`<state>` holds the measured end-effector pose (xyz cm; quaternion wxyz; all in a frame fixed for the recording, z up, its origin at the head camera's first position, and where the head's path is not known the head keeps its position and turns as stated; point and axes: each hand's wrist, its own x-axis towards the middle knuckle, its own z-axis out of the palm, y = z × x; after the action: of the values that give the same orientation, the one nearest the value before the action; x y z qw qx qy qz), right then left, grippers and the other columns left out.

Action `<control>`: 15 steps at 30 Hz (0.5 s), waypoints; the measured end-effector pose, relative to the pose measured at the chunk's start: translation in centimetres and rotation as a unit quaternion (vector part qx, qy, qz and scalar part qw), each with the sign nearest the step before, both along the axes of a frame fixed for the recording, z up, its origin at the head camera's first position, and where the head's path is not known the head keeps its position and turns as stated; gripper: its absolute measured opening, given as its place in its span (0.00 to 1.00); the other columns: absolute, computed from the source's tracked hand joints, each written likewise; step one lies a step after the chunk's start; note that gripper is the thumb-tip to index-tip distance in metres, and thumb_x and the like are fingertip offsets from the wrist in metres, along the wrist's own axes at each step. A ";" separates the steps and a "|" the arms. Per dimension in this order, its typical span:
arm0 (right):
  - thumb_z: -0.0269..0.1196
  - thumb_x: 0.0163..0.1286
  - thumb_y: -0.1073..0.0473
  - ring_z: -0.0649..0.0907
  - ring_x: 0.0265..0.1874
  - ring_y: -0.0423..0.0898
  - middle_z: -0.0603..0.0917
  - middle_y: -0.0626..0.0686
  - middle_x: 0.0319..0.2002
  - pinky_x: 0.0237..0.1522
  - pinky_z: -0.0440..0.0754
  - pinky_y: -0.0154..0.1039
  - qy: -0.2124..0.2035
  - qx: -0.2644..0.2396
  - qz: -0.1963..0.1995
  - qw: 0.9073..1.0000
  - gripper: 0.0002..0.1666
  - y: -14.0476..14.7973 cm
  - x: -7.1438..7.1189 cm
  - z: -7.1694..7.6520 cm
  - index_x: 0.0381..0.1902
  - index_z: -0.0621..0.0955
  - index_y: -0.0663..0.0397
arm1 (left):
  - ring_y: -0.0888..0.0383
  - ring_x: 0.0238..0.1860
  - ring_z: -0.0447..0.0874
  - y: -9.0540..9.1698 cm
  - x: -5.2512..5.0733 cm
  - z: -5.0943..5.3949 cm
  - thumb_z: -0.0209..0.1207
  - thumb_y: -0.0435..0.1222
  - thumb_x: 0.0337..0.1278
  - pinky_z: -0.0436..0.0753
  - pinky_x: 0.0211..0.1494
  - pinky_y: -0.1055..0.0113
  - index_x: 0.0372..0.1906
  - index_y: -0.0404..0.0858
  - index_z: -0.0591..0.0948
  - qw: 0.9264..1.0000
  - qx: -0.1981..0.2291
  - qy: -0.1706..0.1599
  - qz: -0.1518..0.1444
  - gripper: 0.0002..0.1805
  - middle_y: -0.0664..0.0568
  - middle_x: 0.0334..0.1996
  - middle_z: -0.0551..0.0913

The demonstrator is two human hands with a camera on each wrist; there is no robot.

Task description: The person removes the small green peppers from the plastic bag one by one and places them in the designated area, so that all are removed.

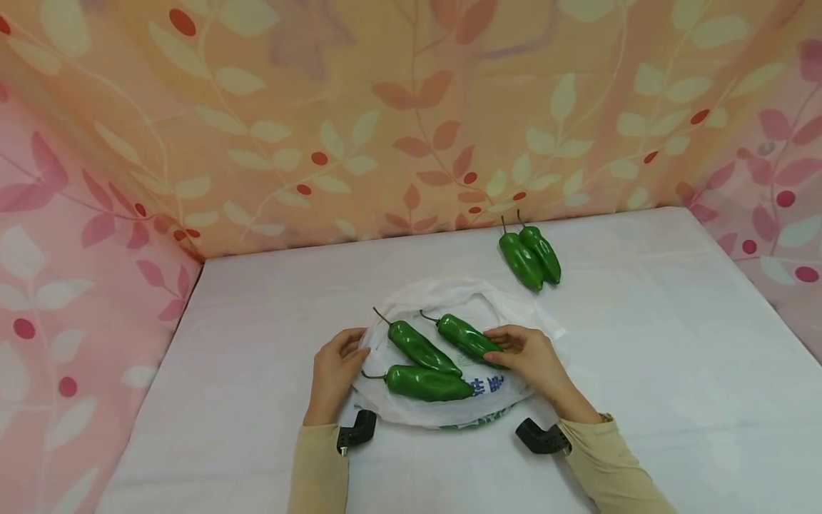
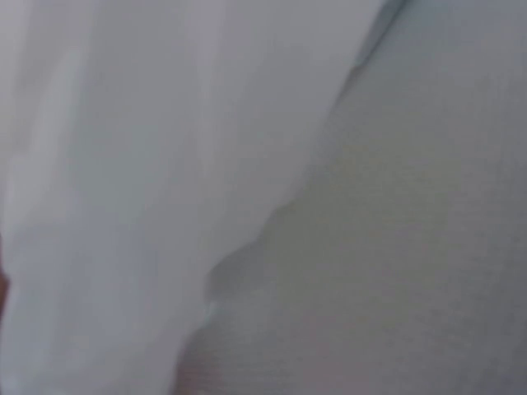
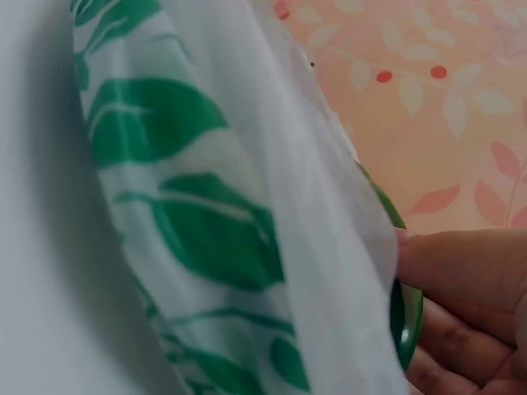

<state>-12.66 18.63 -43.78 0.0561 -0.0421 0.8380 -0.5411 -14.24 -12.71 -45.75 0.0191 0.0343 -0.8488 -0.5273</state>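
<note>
A white plastic bag with blue lettering lies spread on the table, its rim rolled into a ring. My left hand pinches the rim at the left side. Two green peppers, an upper one and a lower one, lie within the ring. My right hand grips the tip end of a third green pepper. In the right wrist view the thumb and fingers are around that pepper, which the bag partly hides. Only blurred bag and table show in the left wrist view.
Two more green peppers lie side by side toward the back right of the white-covered table. A leaf-patterned curtain hangs behind it. Black wrist mounts stick out from both sleeves, near the bag's front.
</note>
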 end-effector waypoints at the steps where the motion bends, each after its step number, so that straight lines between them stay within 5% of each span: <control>1: 0.71 0.55 0.64 0.84 0.43 0.52 0.84 0.59 0.43 0.44 0.81 0.33 -0.001 -0.003 -0.001 1.000 0.22 0.1 0.0 0.0 0.48 0.81 0.64 | 0.49 0.50 0.82 0.0 0.0 0.0 0.62 0.28 0.53 0.80 0.52 0.59 0.52 0.35 0.80 1.000 0.002 0.000 0.000 0.18 0.41 0.48 0.82; 15: 0.72 0.54 0.61 0.83 0.43 0.51 0.84 0.60 0.44 0.42 0.80 0.31 -0.035 -0.006 0.016 0.999 0.26 0.6 -0.3 0.0 0.50 0.80 0.66 | 0.50 0.49 0.82 0.2 0.2 0.3 0.62 0.28 0.53 0.80 0.52 0.59 0.51 0.34 0.81 1.000 0.015 0.003 -0.003 0.17 0.41 0.48 0.82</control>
<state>-12.94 19.19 -43.74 0.0936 -0.0374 0.8316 -0.5462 -14.08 -12.56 -45.40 0.0196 0.0309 -0.8407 -0.5403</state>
